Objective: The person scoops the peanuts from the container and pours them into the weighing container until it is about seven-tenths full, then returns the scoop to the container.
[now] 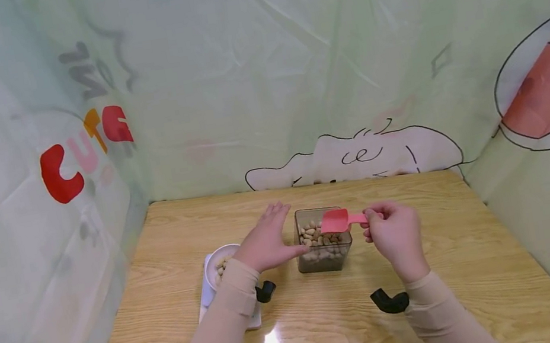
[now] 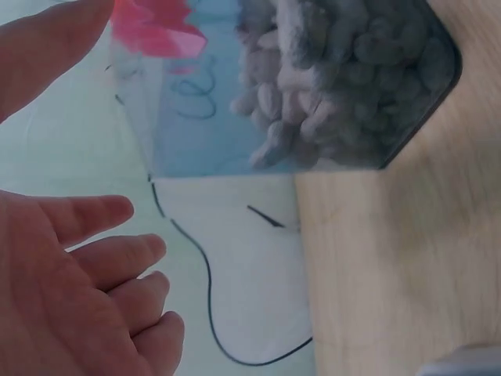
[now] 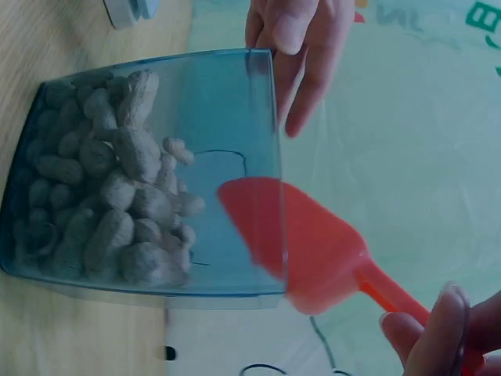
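A clear dark-tinted box [image 1: 325, 259], partly filled with peanuts in their shells [image 3: 133, 180], stands on the table in front of both hands. My right hand [image 1: 398, 233] pinches the handle of a red scoop [image 1: 335, 221] between thumb and fingers. The scoop's blade [image 3: 290, 235] dips inside the box's rim, above the peanuts, and shows no peanuts on it. My left hand [image 1: 271, 241] is spread at the box's left side, thumb near the front rim and fingers pointing to the back. In the left wrist view its fingers [image 2: 117, 258] are loosely bent and hold nothing.
Left of the box, a white bowl [image 1: 211, 273] of peanuts sits on a white scale [image 1: 207, 295], partly behind my left forearm. Black curved pieces [image 1: 390, 302] show by each wrist. Printed fabric [image 1: 249, 79] encloses the wooden table [image 1: 333, 336] at the back and sides.
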Motion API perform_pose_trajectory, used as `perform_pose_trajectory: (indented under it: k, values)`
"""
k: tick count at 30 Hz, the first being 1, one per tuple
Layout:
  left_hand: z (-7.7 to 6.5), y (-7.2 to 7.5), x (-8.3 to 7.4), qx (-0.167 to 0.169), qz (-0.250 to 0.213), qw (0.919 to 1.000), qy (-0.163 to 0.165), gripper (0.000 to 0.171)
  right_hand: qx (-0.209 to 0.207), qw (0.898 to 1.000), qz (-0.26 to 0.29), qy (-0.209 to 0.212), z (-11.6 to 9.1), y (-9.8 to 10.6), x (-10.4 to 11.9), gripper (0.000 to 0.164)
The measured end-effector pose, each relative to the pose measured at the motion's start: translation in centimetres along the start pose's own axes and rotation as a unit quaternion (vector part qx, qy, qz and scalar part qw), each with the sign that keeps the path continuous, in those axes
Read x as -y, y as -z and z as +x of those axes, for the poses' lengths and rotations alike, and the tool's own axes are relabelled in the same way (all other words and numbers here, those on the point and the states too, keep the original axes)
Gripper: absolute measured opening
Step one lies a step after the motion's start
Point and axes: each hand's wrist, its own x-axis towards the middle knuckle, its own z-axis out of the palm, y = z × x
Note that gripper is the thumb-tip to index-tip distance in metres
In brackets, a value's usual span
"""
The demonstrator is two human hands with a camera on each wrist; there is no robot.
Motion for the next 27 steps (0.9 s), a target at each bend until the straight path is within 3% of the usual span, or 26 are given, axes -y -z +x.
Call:
perform_pose_trajectory:
  k: [9, 13, 20, 27]
  values:
    - [0.6, -0.9, -0.5, 0.007, -0.008, 0.9999, 0.003, 0.113, -0.027, 0.990, -0.119, 0.072, -0.8, -1.1, 1.5, 0.021]
    - [0.9, -1.4, -0.5, 0.009, -0.013, 0.9998, 0.007, 0.113, -0.042, 0.977, -0.170, 0.124, -0.8, -1.8, 1.3, 0.022]
    - [0.9, -1.7, -0.5, 0.016, -0.023, 0.9995, 0.017, 0.111, -0.072, 0.942, -0.231, 0.233, -0.7, -3.1, 0.5, 0.022]
    - [0.8, -1.8, -0.6, 0.020, -0.027, 0.9993, 0.014, 0.110, -0.055, 0.926, -0.252, 0.274, -1.0, -3.7, -0.2, 0.014]
